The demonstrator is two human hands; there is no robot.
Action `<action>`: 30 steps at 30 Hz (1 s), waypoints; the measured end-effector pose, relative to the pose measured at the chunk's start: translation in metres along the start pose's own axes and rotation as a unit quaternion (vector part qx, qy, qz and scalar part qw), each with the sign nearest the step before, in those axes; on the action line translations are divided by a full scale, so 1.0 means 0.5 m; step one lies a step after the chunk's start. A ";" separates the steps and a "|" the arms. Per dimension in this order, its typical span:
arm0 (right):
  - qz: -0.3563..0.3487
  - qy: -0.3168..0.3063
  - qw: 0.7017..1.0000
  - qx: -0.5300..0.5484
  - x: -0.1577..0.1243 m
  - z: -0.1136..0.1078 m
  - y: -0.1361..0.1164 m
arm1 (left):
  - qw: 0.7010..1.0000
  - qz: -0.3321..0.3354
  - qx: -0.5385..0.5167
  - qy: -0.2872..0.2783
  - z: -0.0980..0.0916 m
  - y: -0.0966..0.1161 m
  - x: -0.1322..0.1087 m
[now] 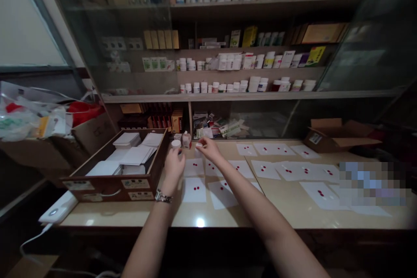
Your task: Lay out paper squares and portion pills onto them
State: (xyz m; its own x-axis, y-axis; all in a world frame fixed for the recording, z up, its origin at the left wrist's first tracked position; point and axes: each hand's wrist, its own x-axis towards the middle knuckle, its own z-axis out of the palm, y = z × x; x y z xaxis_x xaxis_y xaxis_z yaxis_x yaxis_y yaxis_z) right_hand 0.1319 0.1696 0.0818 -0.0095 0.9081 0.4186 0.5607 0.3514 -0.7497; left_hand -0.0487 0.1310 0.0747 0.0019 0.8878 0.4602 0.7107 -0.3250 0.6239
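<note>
My left hand (175,164), with a metal watch at its wrist, is closed around a small white bottle (176,143) whose top shows above the fingers. To its right, my right hand (207,148) pinches a small white object (199,144), perhaps a cap. Beneath and beside the hands lie white paper sheets (194,195) with dark red tablets (196,188) on them; some sheets also carry small white pieces. A small white and red box (186,140) stands between the hands, toward the back of the table.
A wooden drawer (107,182) with stacked white papers (136,155) stands left. More sheets (265,169) with tablets spread rightward. An open cardboard box (339,134) sits at the back right. Behind rises a glass-fronted cabinet of bottles. A white power strip (58,207) lies front left.
</note>
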 end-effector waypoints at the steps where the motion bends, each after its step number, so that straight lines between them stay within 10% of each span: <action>1: 0.010 0.005 0.999 -0.051 0.030 0.013 0.006 | 0.999 -0.014 0.045 0.008 0.006 -0.003 0.008; 9: 0.048 0.023 0.983 -0.173 0.165 0.080 0.083 | 0.987 -0.057 0.126 -0.077 0.092 -0.024 -0.015; 18: 0.078 0.014 0.971 -0.225 0.182 0.106 0.129 | 0.989 -0.074 0.121 -0.053 0.083 -0.036 -0.011; 24: 0.004 0.036 0.968 -0.248 0.160 0.096 0.059 | 0.982 -0.112 0.136 -0.062 0.061 -0.040 -0.009; 30: -0.144 -0.114 0.926 -0.330 0.131 0.165 -0.058 | 0.982 -0.116 0.130 -0.068 0.052 -0.039 -0.006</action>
State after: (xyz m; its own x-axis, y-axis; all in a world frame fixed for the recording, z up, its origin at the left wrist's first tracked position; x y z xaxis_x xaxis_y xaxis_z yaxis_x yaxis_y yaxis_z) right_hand 0.0467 0.2375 0.0887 -0.3692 0.8491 0.3777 0.8913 0.4387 -0.1149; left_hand -0.0446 0.1431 0.0448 -0.0998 0.9691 0.2258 0.8586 -0.0308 0.5117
